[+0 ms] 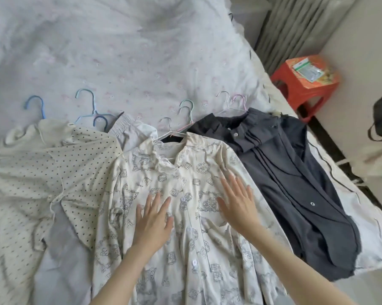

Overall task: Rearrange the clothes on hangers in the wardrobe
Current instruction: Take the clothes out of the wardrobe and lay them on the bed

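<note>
Both hands, left hand (152,219) and right hand (238,203), lie flat on printed shirt (185,249), fingers (157,201) spread, either side of its button placket. Shirt cream, grey motifs, on hanger (170,130), spread on bed (119,51).

Cream printed shirt (185,216) lies flat on its hanger (167,128), between dotted (53,172) and dark garments (295,183).

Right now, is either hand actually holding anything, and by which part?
Nothing is held. The left hand and right hand lie flat, fingers straight, on the front of the printed shirt.
</note>
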`<state>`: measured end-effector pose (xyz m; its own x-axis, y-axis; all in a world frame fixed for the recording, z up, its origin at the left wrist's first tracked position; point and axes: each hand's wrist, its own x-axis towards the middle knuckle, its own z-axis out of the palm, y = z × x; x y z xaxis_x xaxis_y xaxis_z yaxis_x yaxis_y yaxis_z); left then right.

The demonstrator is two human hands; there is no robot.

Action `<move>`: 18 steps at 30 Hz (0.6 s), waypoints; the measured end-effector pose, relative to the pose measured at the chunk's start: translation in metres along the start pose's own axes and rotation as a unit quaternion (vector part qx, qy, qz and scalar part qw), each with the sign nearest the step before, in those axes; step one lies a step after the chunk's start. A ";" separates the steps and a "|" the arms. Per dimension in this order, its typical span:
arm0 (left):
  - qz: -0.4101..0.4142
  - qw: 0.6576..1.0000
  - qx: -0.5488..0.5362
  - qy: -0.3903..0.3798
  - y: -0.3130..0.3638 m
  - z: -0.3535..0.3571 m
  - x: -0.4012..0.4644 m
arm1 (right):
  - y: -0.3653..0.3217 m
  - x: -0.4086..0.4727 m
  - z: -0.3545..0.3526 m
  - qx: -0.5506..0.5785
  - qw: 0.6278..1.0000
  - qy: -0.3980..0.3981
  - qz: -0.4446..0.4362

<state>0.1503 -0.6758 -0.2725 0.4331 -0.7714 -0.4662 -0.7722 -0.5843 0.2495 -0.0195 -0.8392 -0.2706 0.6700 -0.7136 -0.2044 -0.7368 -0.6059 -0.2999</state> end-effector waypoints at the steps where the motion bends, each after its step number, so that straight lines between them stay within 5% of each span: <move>1: 0.024 1.000 -0.007 0.017 0.006 -0.004 -0.009 | 0.000 -0.015 -0.011 0.007 1.000 0.026 0.008; 6: 0.150 0.985 -0.045 0.072 0.041 -0.016 -0.042 | 0.003 -0.105 -0.048 0.029 0.984 0.146 0.100; 18: 0.403 0.914 0.049 0.010 0.198 0.009 -0.131 | 0.043 -0.345 -0.065 0.059 0.889 0.188 0.414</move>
<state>-0.0636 -0.6874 -0.1698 -0.2863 -0.9465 -0.1492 -0.8815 0.1991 0.4281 -0.2881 -0.6420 -0.1527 -0.1903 -0.9784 -0.0811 -0.9339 0.2059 -0.2922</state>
